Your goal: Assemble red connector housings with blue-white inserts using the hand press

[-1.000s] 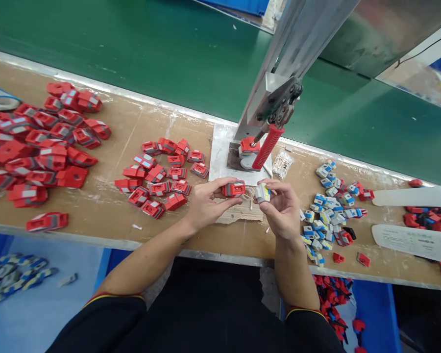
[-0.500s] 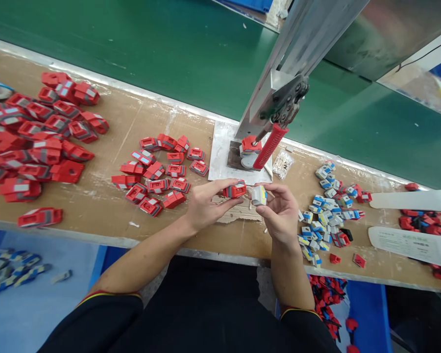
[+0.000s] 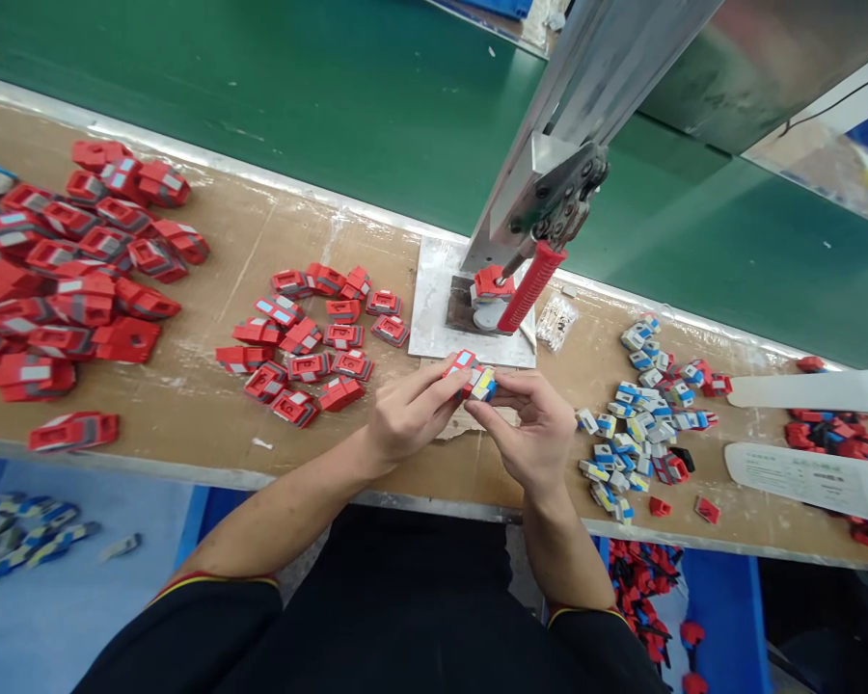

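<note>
My left hand (image 3: 412, 410) pinches a small red plastic part (image 3: 463, 363) with grey and white patches. Between the fingertips of my right hand (image 3: 531, 424) is a white, blue and yellow plastic part (image 3: 483, 384). The two parts meet end to end in front of me; whether they are joined I cannot tell. Just beyond them stands a hand press with a red handle (image 3: 532, 287), on a pale metal plate (image 3: 428, 318). Another red part (image 3: 493, 280) sits under its plunger.
A small group of red parts (image 3: 309, 366) and a larger pile (image 3: 79, 299) lie to the left. White-and-blue parts (image 3: 633, 424) are heaped at right, near two pale strips (image 3: 810, 477). A bag of cotton swabs (image 3: 556, 321) lies beside the press. Behind runs a green belt (image 3: 260, 116).
My hands have come together, bringing the white-and-blue part from a gap away up against the red part. Both parts have been turned, and the right hand has shifted left.
</note>
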The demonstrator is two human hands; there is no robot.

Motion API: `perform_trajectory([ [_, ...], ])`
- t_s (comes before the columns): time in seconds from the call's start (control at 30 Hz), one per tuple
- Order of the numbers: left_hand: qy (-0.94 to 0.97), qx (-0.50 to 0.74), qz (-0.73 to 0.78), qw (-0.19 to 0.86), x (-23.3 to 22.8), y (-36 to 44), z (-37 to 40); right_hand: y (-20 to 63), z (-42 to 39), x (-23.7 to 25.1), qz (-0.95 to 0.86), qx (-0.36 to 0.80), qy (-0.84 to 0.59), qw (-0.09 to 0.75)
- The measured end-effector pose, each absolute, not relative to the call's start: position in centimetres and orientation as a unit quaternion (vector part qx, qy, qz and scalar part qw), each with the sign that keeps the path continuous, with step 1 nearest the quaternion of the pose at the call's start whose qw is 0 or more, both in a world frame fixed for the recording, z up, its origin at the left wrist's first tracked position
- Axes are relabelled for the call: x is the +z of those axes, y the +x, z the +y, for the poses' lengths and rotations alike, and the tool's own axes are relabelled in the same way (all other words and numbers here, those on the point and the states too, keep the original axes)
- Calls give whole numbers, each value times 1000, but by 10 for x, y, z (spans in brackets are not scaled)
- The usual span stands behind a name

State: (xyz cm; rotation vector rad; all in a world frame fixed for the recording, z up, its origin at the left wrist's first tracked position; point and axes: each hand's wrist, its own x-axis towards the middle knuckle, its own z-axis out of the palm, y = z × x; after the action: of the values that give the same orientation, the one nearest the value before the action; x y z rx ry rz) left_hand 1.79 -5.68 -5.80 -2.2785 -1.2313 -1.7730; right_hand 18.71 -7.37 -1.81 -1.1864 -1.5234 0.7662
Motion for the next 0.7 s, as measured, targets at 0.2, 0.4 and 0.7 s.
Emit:
perform_trajectory([
  [0.2,-721,-592,-349,-96,-48,14,-55,189,-71,-21,-669,252,-436,547],
  [0.4,-673,-644,-268,-245,-48,11,-51,193,-77,-14,-731,169,-381,541],
  [0.7,-709,-615,-204,-278,-43,24,-69,161,-74,-8,-602,259,-417,630],
])
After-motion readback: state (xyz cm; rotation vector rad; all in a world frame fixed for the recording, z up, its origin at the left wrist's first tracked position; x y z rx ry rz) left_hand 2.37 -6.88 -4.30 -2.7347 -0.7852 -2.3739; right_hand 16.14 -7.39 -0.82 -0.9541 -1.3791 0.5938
